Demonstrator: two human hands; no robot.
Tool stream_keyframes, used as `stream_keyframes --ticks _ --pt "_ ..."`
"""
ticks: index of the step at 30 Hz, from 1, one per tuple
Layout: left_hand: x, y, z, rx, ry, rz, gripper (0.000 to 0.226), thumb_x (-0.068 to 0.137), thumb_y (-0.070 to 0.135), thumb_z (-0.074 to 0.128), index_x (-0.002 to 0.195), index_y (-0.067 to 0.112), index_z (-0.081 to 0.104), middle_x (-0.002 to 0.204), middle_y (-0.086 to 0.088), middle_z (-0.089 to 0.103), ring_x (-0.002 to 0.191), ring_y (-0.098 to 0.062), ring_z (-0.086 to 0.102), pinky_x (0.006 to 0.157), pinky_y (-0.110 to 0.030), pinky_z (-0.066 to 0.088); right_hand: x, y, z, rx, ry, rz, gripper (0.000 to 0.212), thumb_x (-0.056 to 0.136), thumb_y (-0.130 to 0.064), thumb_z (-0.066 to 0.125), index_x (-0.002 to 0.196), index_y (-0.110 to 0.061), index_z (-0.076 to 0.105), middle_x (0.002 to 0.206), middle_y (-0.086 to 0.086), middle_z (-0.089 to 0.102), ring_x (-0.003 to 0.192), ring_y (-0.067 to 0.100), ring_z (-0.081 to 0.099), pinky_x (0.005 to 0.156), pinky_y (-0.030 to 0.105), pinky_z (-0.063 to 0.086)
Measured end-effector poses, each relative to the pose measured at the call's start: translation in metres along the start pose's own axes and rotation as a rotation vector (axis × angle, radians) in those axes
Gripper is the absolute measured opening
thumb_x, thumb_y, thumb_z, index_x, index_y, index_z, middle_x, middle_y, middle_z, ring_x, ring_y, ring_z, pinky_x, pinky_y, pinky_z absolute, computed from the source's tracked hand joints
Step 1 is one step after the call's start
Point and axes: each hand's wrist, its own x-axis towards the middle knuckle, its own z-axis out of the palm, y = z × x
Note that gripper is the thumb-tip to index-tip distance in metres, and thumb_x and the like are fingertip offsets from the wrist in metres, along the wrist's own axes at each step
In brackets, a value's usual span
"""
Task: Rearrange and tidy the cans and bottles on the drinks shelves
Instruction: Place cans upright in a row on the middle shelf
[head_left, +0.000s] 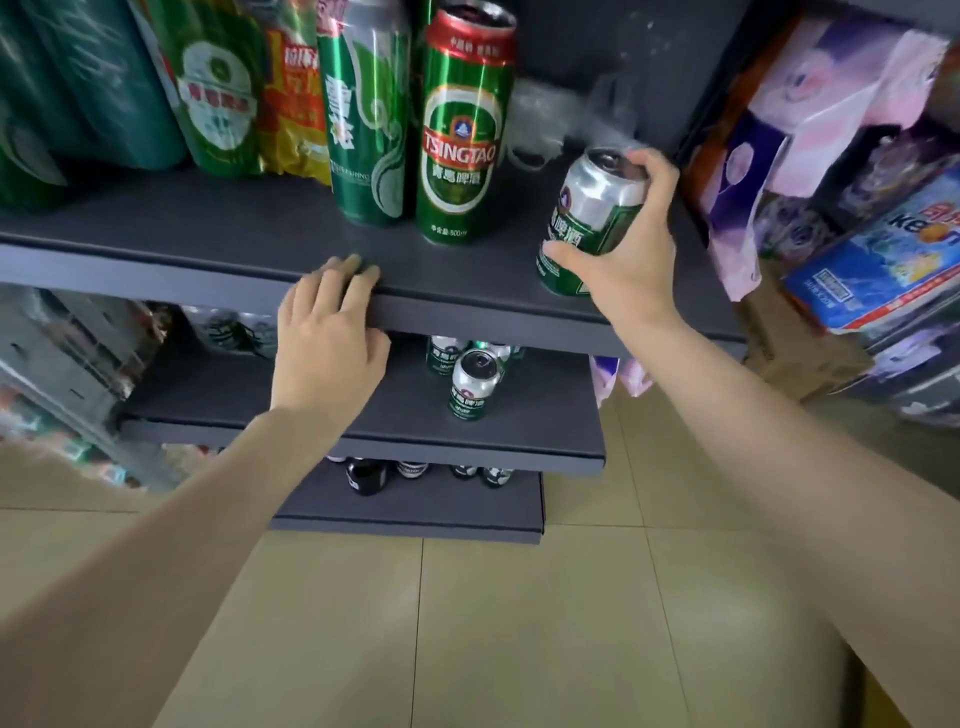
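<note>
My right hand (631, 244) grips a short silver and green beer can (592, 208), tilted, at the right front of the top dark grey shelf (249, 260). My left hand (330, 338) rests over that shelf's front edge, fingers on top, holding nothing. A tall green Tsingtao can (460, 130) stands upright left of the held can, with a tall green and silver can (366, 119) beside it. Further left stand green plastic-wrapped packs (218, 88). On the middle shelf (363, 431) a short silver and green can (475, 384) stands in front of others.
The bottom shelf (415, 519) holds several dark bottle and can tops (366, 475). Crumpled clear plastic (566, 114) lies at the back of the top shelf. Colourful tissue packs (831, 130) fill the rack on the right. Beige floor tiles (467, 623) lie below.
</note>
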Motion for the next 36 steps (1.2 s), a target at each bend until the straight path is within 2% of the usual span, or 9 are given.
stream_keyframes --ticks 3,6,8,11,16,22,30,33,36 --pt "-0.020 -0.001 0.008 -0.003 0.014 0.053 0.059 0.075 0.007 0.044 0.133 -0.002 0.043 0.140 -0.020 0.041 0.132 -0.037 0.034 0.108 -0.049 0.027 -0.031 -0.012 -0.016 0.145 0.049 0.007 0.082 0.060 -0.013 0.085 0.125 -0.019 0.036 0.112 -0.022 0.049 0.102 -0.010 0.052 0.092 0.013 0.043" --pt "-0.063 -0.002 0.019 -0.085 0.028 0.042 0.052 0.070 0.002 0.048 0.122 0.002 0.048 0.134 -0.018 0.044 0.118 -0.032 0.040 0.096 -0.048 0.034 -0.100 0.000 -0.028 0.212 -0.151 0.019 0.086 0.057 -0.015 0.088 0.122 -0.029 0.034 0.119 -0.020 0.048 0.113 -0.001 0.052 0.095 0.024 0.046" --pt "-0.094 -0.006 0.030 -0.115 0.010 -0.029 0.051 0.068 0.000 0.050 0.118 0.005 0.049 0.127 -0.018 0.046 0.107 -0.028 0.038 0.087 -0.047 0.037 -0.141 0.026 -0.019 0.156 -0.280 0.108 0.088 0.051 -0.023 0.090 0.118 -0.040 0.036 0.116 -0.027 0.049 0.115 0.005 0.051 0.095 0.030 0.046" --pt "-0.113 -0.017 0.046 -0.160 -0.014 -0.229 0.049 0.070 -0.008 0.056 0.118 0.001 0.050 0.125 -0.022 0.044 0.106 -0.035 0.038 0.083 -0.047 0.035 -0.172 0.077 0.013 0.029 -0.295 0.276 0.084 0.050 -0.028 0.088 0.113 -0.049 0.036 0.112 -0.028 0.052 0.115 0.019 0.049 0.096 0.042 0.044" --pt "-0.121 -0.038 0.064 -0.137 -0.066 -0.314 0.046 0.072 -0.008 0.056 0.118 -0.005 0.050 0.124 -0.026 0.042 0.106 -0.045 0.040 0.085 -0.045 0.032 -0.154 0.139 0.062 -0.065 -0.124 0.382 0.084 0.062 -0.020 0.086 0.127 -0.028 0.035 0.112 -0.017 0.046 0.116 0.022 0.040 0.085 0.027 0.032" --pt "-0.169 -0.058 0.091 -0.146 -0.130 -0.438 0.044 0.071 -0.007 0.056 0.115 -0.003 0.051 0.121 -0.024 0.043 0.104 -0.041 0.040 0.087 -0.044 0.032 -0.132 0.187 0.095 -0.244 -0.003 0.421 0.080 0.067 -0.018 0.083 0.131 -0.020 0.035 0.126 -0.006 0.049 0.119 0.026 0.036 0.081 0.025 0.030" --pt "-0.177 -0.071 0.106 -0.122 -0.161 -0.467 0.044 0.072 -0.007 0.054 0.116 -0.003 0.051 0.122 -0.024 0.043 0.103 -0.042 0.040 0.084 -0.044 0.033 -0.104 0.205 0.125 -0.306 0.003 0.343 0.073 0.073 -0.001 0.072 0.134 -0.015 0.033 0.130 0.012 0.038 0.115 0.029 0.044 0.091 0.022 0.032" --pt "-0.175 -0.067 0.107 -0.135 -0.170 -0.429 0.042 0.071 -0.008 0.053 0.113 -0.004 0.052 0.117 -0.025 0.045 0.096 -0.043 0.043 0.079 -0.047 0.036 -0.109 0.199 0.119 -0.288 -0.044 0.355 0.080 0.073 0.004 0.069 0.139 -0.016 0.029 0.135 0.015 0.029 0.116 0.025 0.042 0.089 0.012 0.028" --pt "-0.169 -0.064 0.099 -0.147 -0.166 -0.369 0.042 0.069 -0.004 0.049 0.111 -0.003 0.052 0.113 -0.024 0.047 0.091 -0.040 0.044 0.076 -0.044 0.036 -0.131 0.186 0.105 -0.286 -0.043 0.281 0.077 0.073 0.006 0.067 0.139 -0.012 0.030 0.137 0.017 0.026 0.119 0.029 0.041 0.103 0.028 0.037"
